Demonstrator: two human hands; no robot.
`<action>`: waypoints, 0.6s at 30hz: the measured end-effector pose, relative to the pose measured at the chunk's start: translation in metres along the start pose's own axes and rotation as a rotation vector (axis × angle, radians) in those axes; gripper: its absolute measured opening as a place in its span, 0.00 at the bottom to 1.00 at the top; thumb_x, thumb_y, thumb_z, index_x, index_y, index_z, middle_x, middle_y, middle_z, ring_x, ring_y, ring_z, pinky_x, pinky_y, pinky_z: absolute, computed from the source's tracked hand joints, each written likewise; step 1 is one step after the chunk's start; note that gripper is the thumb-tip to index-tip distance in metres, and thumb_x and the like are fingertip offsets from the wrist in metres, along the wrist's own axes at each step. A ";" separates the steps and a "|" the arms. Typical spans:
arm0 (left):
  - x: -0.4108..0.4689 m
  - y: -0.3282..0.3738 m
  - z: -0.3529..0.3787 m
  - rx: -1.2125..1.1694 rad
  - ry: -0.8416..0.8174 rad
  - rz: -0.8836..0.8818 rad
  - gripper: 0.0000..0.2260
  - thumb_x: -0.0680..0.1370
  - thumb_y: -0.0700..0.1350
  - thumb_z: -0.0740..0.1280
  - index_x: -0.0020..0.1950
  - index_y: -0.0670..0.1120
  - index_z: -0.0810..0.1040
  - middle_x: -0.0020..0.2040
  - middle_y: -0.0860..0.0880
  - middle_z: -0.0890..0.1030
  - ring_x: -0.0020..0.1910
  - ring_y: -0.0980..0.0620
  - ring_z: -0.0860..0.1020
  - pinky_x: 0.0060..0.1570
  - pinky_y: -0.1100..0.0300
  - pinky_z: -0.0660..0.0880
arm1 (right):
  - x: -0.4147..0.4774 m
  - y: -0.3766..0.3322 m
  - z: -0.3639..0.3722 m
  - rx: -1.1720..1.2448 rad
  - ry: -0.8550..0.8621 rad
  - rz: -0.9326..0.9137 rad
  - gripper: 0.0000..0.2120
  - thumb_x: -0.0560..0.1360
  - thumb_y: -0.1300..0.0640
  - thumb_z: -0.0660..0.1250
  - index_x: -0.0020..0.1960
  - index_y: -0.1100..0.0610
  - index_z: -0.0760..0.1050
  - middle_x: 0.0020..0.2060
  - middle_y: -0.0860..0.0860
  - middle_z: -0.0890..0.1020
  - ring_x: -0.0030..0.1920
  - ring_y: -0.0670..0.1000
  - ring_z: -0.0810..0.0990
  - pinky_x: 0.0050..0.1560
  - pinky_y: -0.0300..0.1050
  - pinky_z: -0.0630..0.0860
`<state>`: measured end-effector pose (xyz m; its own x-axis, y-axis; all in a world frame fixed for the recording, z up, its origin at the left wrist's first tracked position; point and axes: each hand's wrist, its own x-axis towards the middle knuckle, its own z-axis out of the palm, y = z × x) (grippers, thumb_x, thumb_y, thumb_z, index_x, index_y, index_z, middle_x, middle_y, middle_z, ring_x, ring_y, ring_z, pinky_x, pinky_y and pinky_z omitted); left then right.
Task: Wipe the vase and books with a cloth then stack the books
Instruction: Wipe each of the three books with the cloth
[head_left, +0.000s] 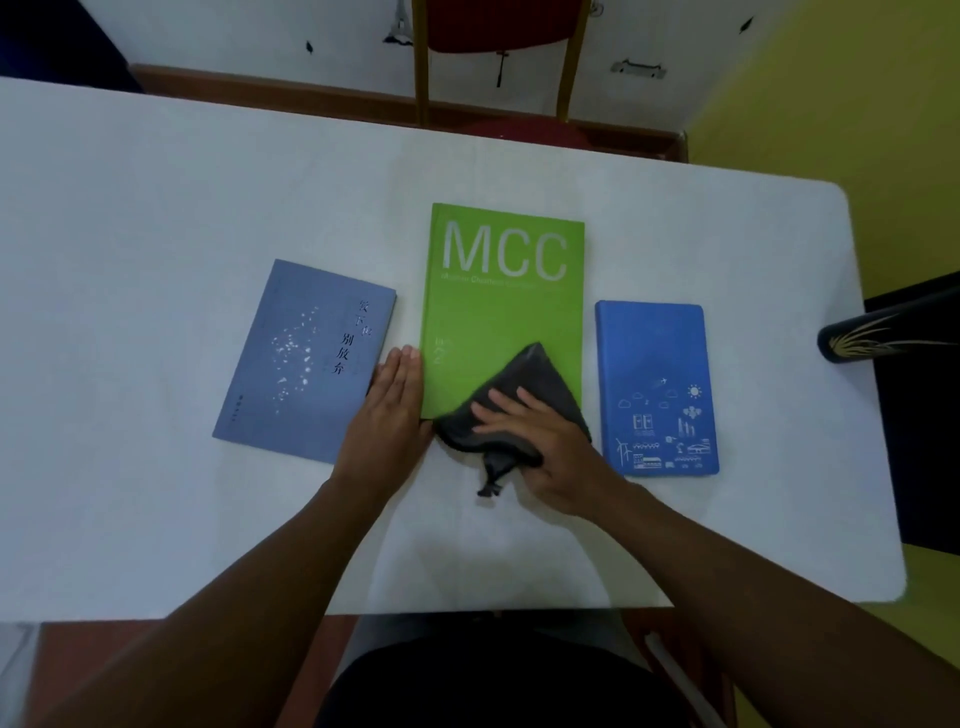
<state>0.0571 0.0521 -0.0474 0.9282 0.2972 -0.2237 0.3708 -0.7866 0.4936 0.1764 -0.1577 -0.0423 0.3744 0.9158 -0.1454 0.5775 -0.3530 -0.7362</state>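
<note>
Right hand (540, 441) flat, pressing grey cloth (524, 395) onto the green book's (504, 306) near corner, mid-worktop (156, 208). Left hand (392, 400) open, bracing its left edge. Vase (883, 338) lies at far right edge. Risk: cloth overhangs, book may skid.

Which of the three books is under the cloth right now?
The green book in the middle; the cloth and right hand rest on its near end. Both blue books lie uncovered.
</note>
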 end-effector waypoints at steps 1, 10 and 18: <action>0.000 0.001 -0.001 0.003 -0.012 0.005 0.37 0.77 0.46 0.74 0.77 0.29 0.59 0.77 0.31 0.64 0.77 0.33 0.61 0.75 0.41 0.60 | -0.010 0.005 -0.004 0.002 0.038 0.031 0.29 0.70 0.67 0.61 0.70 0.58 0.78 0.73 0.51 0.77 0.78 0.52 0.70 0.82 0.57 0.60; -0.002 0.004 -0.003 -0.021 -0.022 -0.018 0.42 0.77 0.63 0.53 0.77 0.29 0.60 0.77 0.32 0.63 0.78 0.33 0.61 0.76 0.42 0.60 | 0.069 0.027 -0.058 0.026 0.225 0.362 0.38 0.72 0.76 0.60 0.80 0.57 0.65 0.82 0.54 0.62 0.84 0.58 0.52 0.84 0.60 0.45; 0.000 0.006 -0.005 -0.027 -0.056 -0.030 0.40 0.78 0.60 0.57 0.74 0.27 0.64 0.74 0.29 0.67 0.74 0.29 0.65 0.72 0.37 0.66 | 0.128 0.010 -0.025 -0.210 0.057 0.123 0.38 0.74 0.64 0.65 0.83 0.52 0.59 0.84 0.51 0.56 0.84 0.58 0.47 0.82 0.60 0.40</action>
<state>0.0590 0.0502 -0.0406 0.9137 0.2892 -0.2855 0.4002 -0.7627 0.5081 0.2482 -0.0483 -0.0516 0.4879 0.8533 -0.1838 0.6608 -0.4987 -0.5610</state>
